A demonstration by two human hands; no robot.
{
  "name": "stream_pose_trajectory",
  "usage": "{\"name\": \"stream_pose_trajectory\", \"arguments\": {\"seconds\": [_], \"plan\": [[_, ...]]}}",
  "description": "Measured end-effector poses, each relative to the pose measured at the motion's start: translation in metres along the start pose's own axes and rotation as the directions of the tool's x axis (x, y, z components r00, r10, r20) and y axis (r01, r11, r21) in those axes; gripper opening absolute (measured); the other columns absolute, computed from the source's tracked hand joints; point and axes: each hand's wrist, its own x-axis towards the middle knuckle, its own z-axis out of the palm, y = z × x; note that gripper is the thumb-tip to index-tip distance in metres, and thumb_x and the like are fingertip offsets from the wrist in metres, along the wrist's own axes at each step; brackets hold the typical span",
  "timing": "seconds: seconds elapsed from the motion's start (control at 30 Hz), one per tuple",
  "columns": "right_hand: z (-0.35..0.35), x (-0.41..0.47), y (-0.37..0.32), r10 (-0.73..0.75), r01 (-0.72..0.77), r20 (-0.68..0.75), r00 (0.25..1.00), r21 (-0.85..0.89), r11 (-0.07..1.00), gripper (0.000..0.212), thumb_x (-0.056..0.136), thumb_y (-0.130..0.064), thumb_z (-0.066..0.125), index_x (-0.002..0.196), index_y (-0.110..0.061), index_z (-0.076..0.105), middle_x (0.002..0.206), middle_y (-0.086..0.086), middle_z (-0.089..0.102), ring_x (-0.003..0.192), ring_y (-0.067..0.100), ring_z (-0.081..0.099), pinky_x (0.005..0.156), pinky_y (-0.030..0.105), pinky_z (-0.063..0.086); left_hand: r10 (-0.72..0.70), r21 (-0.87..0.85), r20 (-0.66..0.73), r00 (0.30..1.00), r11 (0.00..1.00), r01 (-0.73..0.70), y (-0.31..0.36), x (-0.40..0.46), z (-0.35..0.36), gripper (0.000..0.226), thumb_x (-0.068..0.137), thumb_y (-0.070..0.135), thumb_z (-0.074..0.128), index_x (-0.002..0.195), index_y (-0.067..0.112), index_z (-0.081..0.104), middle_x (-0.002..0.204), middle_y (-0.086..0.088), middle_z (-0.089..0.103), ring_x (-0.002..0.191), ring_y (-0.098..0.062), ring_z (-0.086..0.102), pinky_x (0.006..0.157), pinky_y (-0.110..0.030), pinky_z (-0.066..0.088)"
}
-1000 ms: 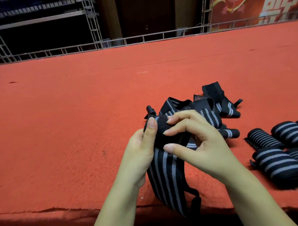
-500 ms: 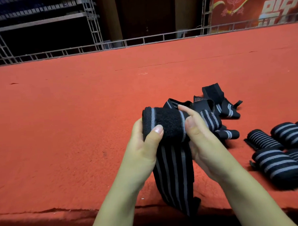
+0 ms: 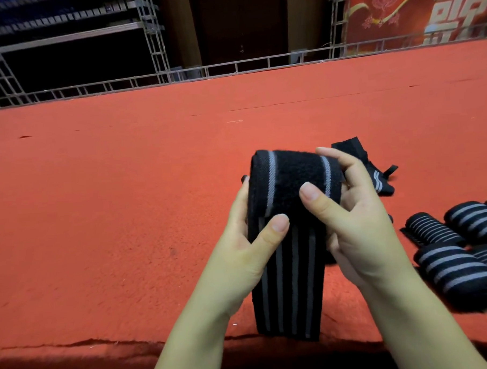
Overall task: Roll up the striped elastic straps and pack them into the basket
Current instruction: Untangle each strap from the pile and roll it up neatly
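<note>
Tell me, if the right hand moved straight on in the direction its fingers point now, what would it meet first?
The right hand grips the half-rolled strap, fingers pointing up-left. Past the roll, only bare red carpet seems to lie in that line, though depth is unclear.

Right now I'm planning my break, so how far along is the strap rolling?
Done: several rolled straps lie on the red carpet at the right. In hand: the left hand and right hand grip a half-rolled strap, its striped tail hanging down. Left: at least one loose strap behind the hands. No basket is in view, so packing looks not yet done.
</note>
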Motion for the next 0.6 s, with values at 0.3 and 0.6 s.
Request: {"name": "stream_pose_trajectory", "arguments": {"seconds": [0.3,0.6], "plan": [[-0.006,0.005,0.004,-0.108,0.108,-0.125,0.986,-0.007,0.994,0.051,0.069,-0.008,0.072,0.111,-0.023,0.048,0.098,0.002,0.066,0.089,0.013,0.065,0.079,0.027,0.052,-0.15,-0.127,0.0,0.989,0.981,0.149,-0.002,-0.005,0.002,0.03,0.088,0.015,0.065,0.118,0.013,0.06,0.105,-0.007,0.074,0.095,-0.015,0.071,0.076,-0.021,0.054],[-0.007,-0.001,0.007,-0.158,0.169,0.068,0.985,-0.224,0.96,0.052,0.068,-0.005,0.075,0.099,-0.038,0.049,0.104,-0.008,0.061,0.095,0.013,0.062,0.085,0.03,0.05,-0.113,-0.21,-0.013,0.994,0.972,0.107,0.006,-0.004,0.001,0.072,0.084,0.015,0.06,0.149,0.029,0.032,0.13,-0.013,0.063,0.117,-0.027,0.062,0.097,-0.036,0.052]]}}
